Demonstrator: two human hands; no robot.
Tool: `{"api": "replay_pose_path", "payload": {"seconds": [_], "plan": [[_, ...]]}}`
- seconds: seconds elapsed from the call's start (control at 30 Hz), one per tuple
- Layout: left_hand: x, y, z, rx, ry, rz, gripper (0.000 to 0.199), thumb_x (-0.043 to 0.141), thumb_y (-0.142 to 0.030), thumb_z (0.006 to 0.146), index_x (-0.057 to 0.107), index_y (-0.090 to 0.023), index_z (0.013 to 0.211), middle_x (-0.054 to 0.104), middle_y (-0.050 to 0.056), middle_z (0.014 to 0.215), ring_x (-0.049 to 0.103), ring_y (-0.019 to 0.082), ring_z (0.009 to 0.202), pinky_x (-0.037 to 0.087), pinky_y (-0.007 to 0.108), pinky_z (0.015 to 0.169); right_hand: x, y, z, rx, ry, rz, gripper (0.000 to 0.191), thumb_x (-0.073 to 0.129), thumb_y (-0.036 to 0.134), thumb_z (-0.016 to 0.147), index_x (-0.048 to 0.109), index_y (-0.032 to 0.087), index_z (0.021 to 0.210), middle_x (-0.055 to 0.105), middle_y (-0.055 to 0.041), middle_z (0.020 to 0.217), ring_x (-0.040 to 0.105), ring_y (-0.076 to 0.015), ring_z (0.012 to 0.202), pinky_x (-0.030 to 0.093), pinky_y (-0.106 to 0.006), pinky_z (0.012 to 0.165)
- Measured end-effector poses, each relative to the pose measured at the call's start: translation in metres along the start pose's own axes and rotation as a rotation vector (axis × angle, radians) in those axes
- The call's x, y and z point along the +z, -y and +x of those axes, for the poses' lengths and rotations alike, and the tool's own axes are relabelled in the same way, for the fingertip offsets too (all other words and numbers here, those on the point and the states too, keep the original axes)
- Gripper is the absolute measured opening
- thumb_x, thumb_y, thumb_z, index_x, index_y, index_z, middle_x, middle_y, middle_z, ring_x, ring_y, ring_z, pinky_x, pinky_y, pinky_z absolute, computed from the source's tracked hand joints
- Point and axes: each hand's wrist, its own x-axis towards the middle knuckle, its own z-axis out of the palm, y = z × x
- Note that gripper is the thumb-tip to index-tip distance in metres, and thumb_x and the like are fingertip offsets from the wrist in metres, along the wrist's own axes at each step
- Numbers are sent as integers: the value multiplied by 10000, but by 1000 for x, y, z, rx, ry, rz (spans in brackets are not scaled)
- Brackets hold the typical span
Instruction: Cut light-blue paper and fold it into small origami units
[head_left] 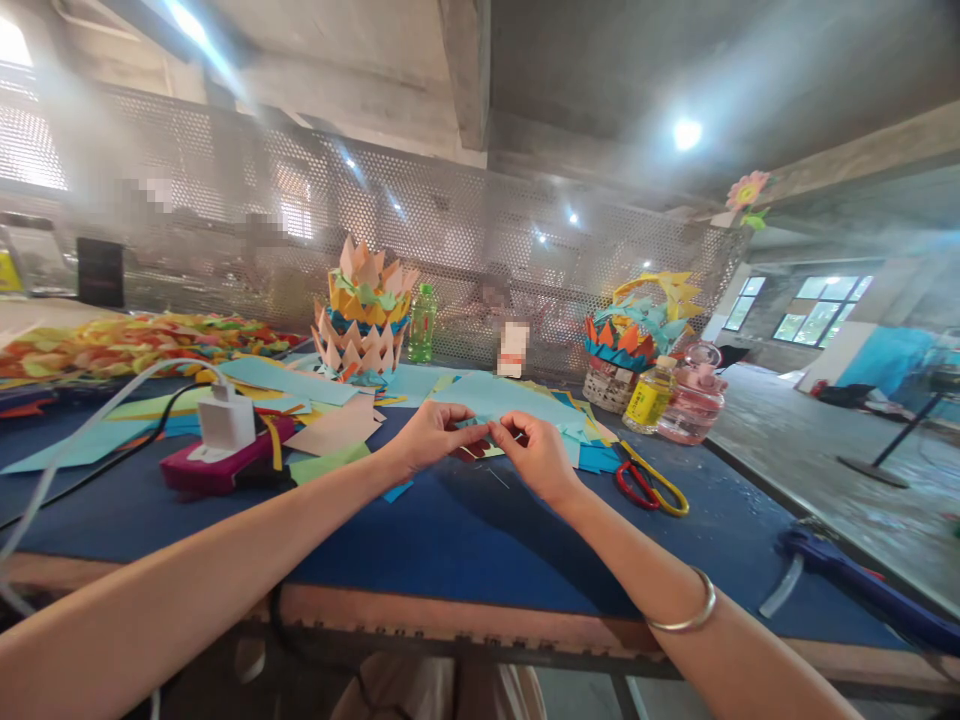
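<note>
1. No writing legible; bottle [649,396] label too small to read.
2. Paper [480,424]: small, teal, folded, above blue table [465,530].
3. Left hand [433,433] and right hand [534,452] both pinch it, fingers closed.

We have bare blue desk [480,530] open in front of us, between our arms and down to the near edge. To the left, a white charger [223,420] on a pink block [217,465] and its cables block the way. To the right lie scissors [649,483]; behind them stand a bottle [649,396] and jar [694,395]. Loose paper sheets [495,395] crowd the far side.
</note>
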Motion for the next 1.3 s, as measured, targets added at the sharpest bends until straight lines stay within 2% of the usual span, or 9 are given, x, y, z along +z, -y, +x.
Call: {"api": "replay_pose_path", "payload": {"seconds": [0.2,0.47,0.57,0.8,1.13,1.3], "plan": [[-1,-2,-1,-53,-10,-41,311,680,-410,656,645,-114,747,680,63,633,642,168,628,515,291,638,1,2,0,-17,-5,6,337,472,450,810,505,162,637,431,34,548,357,-80,501,308,-199,496],[4,-10,-7,-124,-1,-161,259,695,-364,646,619,-118,675,657,47,578,606,132,537,485,262,594,2,5,0,-57,-11,22,316,473,416,810,484,164,620,373,41,523,327,-79,493,285,-198,474],[5,-10,-7,-103,-3,-164,262,698,-369,641,619,-121,673,652,44,574,602,134,538,481,267,596,1,4,1,-63,-11,41,317,477,412,809,476,165,610,383,41,523,338,-80,498,293,-197,482],[1,-8,-3,-88,-89,-13,261,684,-374,648,633,-120,685,643,35,548,590,133,515,482,269,582,3,-2,1,-4,48,101,306,498,445,779,513,163,663,445,26,577,393,-86,523,345,-192,480],[-2,-1,2,38,-79,114,235,670,-355,654,639,-144,752,652,31,654,601,142,607,481,234,524,2,-4,2,-4,30,65,260,549,383,738,493,163,611,418,38,556,380,-81,514,344,-195,488],[-3,2,5,73,-106,140,182,686,-312,632,637,-140,664,633,12,591,565,119,527,484,241,528,4,-5,2,-9,46,65,258,562,386,730,504,166,609,448,34,557,400,-84,513,351,-197,483]]}}
